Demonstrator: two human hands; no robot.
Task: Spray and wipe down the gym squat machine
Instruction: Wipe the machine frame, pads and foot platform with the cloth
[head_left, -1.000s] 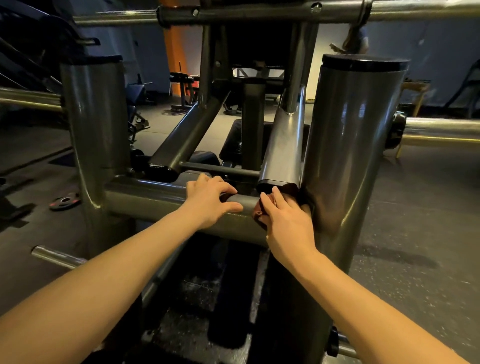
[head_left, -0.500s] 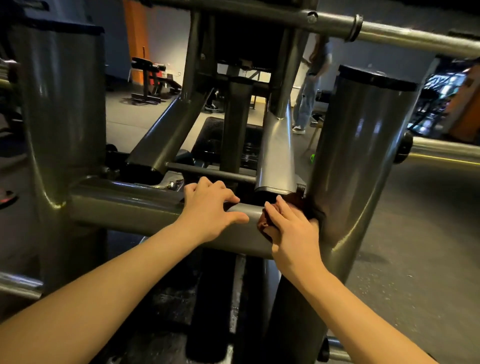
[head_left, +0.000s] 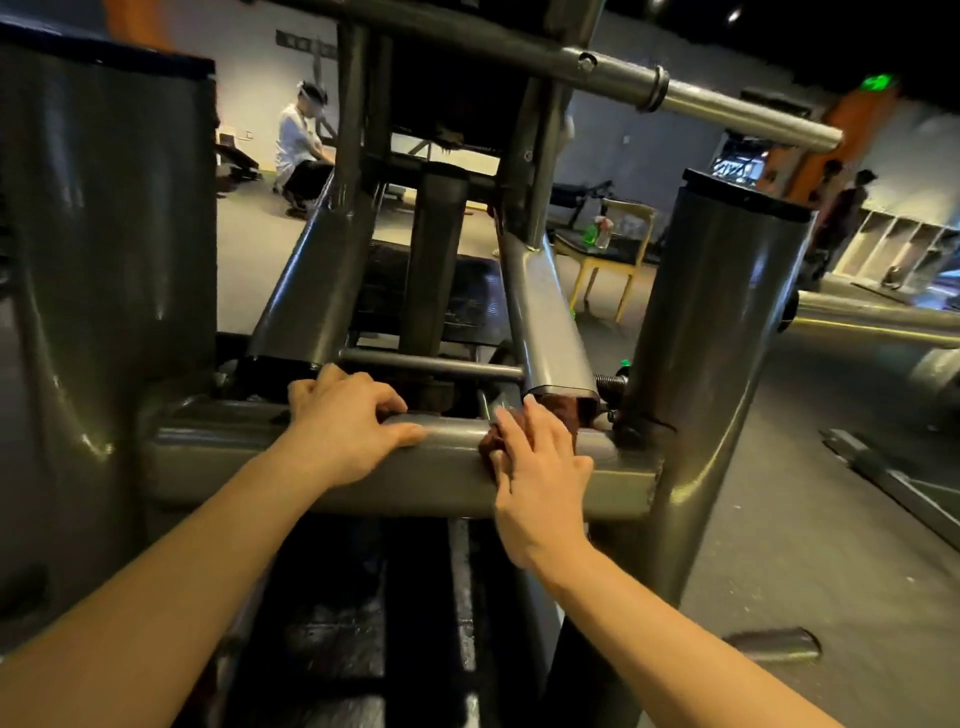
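Crossbar (head_left: 234, 457) of the squat machine (head_left: 104, 234), nearest the person, is a fat grey tube whose long axis runs straight from left to right in front of them. The left hand (head_left: 348, 423) sits on it, fingers (head_left: 374, 400) curled over the top and thumb laid along the front face, gripping as a brace. Just right of that thumb the right hand (head_left: 540, 467) lies flat. Its fingers (head_left: 519, 431) are straight and close together, pressing a dark red cloth (head_left: 566, 410) onto the bar. The cloth bunches out beyond the fingertips, under the lower end of a slanted tube (head_left: 545, 322).

Right of those fingers the bar ends at a thick upright post (head_left: 717, 338), near the hand but not touching it. The right hand looks like the working one, and I'd judge its stroke must follow the bar's length. There is little room rightward before the joint, and leftward only as far as the bracing hand. Well beyond the fingertips, on a chair (head_left: 630, 210), stands what looks like a green spray bottle (head_left: 597, 234), far from either hand.
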